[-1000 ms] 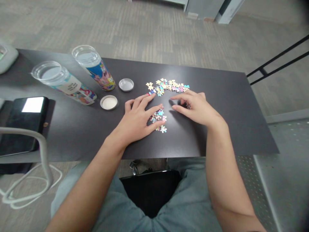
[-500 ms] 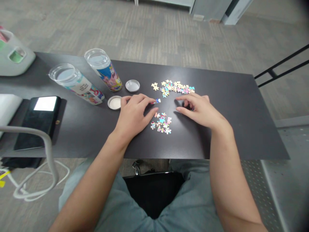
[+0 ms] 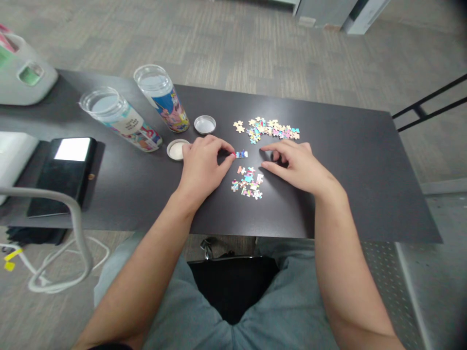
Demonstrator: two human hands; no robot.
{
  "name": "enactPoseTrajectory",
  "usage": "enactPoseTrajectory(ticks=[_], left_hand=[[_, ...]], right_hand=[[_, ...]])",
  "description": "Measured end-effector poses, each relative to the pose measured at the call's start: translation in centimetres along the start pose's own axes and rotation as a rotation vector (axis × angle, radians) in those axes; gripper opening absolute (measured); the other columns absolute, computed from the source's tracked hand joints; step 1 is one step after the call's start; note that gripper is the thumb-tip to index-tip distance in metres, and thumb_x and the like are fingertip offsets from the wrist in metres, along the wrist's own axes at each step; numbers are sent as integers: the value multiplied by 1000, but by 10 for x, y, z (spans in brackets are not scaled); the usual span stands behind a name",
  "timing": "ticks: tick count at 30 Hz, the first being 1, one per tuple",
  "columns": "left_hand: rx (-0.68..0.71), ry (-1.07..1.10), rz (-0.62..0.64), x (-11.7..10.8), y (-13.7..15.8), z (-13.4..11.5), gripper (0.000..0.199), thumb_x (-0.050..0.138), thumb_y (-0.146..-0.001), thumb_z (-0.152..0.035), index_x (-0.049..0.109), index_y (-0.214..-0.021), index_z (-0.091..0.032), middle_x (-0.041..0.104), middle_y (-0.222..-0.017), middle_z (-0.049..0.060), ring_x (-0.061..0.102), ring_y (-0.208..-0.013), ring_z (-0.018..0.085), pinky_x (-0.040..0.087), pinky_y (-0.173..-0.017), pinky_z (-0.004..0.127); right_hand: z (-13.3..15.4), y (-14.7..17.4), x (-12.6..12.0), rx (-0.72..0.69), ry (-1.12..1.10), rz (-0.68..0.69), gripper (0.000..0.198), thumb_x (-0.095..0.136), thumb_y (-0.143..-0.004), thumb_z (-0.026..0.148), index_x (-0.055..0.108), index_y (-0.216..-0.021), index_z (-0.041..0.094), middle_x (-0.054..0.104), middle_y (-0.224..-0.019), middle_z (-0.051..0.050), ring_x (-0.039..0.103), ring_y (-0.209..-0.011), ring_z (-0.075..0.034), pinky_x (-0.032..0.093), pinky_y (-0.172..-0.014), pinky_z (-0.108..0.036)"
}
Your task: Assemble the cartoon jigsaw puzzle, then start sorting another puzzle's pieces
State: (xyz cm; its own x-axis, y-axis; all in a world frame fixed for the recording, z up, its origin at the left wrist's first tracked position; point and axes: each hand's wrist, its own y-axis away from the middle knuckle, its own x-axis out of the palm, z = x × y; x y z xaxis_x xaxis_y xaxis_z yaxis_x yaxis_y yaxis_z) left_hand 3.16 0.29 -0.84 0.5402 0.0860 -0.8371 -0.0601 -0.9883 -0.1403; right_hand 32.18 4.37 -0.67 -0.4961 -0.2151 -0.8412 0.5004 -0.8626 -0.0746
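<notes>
My left hand [image 3: 205, 163] pinches the left end of a small strip of jigsaw puzzle pieces [image 3: 242, 154] between thumb and index finger. The strip shows blue, white and red and lies at table level. To its right, my right hand [image 3: 292, 165] hovers with thumb and index finger apart, holding nothing. Just below the strip lies a loose cluster of colourful puzzle pieces [image 3: 248, 179]. Beyond my hands is a larger pile of puzzle pieces [image 3: 272, 129], many of them yellowish, with a few pieces [image 3: 239, 126] set off to its left.
Two clear-topped printed canisters [image 3: 162, 99] [image 3: 122, 119] stand at the left of the dark table [image 3: 368, 170]. Two round lids [image 3: 205, 125] [image 3: 176, 149] lie beside them. Farther left are a black tablet-like device [image 3: 60, 182], a thick grey cable [image 3: 75, 218] and a white-green container [image 3: 27, 73].
My left thumb and index finger have closed on the puzzle strip, and more of it shows. My right hand has moved slightly left towards it. The whole view has shifted a little.
</notes>
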Motion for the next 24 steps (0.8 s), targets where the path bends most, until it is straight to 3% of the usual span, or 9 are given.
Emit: enactPoseTrajectory(ticks=[6, 10, 12, 16, 18, 21, 24], left_hand=[[62, 229, 45, 0, 0, -3, 11, 85, -111, -14, 85, -114, -24, 92, -112, 4, 85, -111, 31, 53, -114, 53], [151, 413, 79, 2, 1, -4, 9, 85, -109, -17, 85, -115, -23, 92, -111, 4, 86, -104, 27, 58, -97, 43], [162, 428, 63, 3, 1, -2, 8, 85, -109, -19, 85, -116, -23, 92, -110, 4, 86, -103, 26, 58, -95, 42], [104, 367, 7, 3, 0, 4, 10, 83, -110, -21, 86, -119, -23, 90, -107, 3, 84, -98, 25, 59, -94, 42], [64, 242, -27, 1, 0, 5, 14, 82, -111, -19, 85, -124, -24, 90, -117, 5, 84, -101, 26, 58, -102, 46], [44, 92, -33, -1, 0, 4, 19, 78, -113, -18, 84, -130, -24, 88, -133, 8, 83, -106, 28, 56, -110, 52], [65, 55, -5, -1, -1, 5, 17, 73, -117, -20, 84, -129, -25, 88, -133, 9, 82, -107, 29, 56, -108, 53]], right_hand=[[14, -4, 10, -60, -28, 4, 43, 81, -116, 34, 81, -158, 31, 83, -124, -9, 79, -114, -34, 46, -117, -53], [17, -8, 13, -124, -98, -20, 16, 75, -120, 33, 88, -128, 29, 80, -112, -6, 77, -106, -30, 46, -111, -49], [17, -10, 12, -151, -136, -23, 15, 74, -120, 33, 88, -118, 28, 78, -107, -5, 74, -101, -29, 46, -107, -48], [15, -9, 12, -133, -95, -5, 15, 79, -118, 34, 89, -129, 31, 78, -111, -6, 75, -108, -30, 45, -109, -48], [15, -9, 15, -104, -47, 20, 16, 78, -120, 34, 89, -132, 33, 79, -116, -6, 76, -111, -31, 45, -111, -49], [15, -12, 18, -78, -29, 36, 15, 74, -122, 35, 88, -127, 32, 79, -118, -7, 76, -111, -31, 47, -108, -48], [12, -14, 20, -72, -75, 11, 9, 77, -118, 31, 84, -123, 29, 77, -121, -8, 72, -104, -29, 51, -102, -46]])
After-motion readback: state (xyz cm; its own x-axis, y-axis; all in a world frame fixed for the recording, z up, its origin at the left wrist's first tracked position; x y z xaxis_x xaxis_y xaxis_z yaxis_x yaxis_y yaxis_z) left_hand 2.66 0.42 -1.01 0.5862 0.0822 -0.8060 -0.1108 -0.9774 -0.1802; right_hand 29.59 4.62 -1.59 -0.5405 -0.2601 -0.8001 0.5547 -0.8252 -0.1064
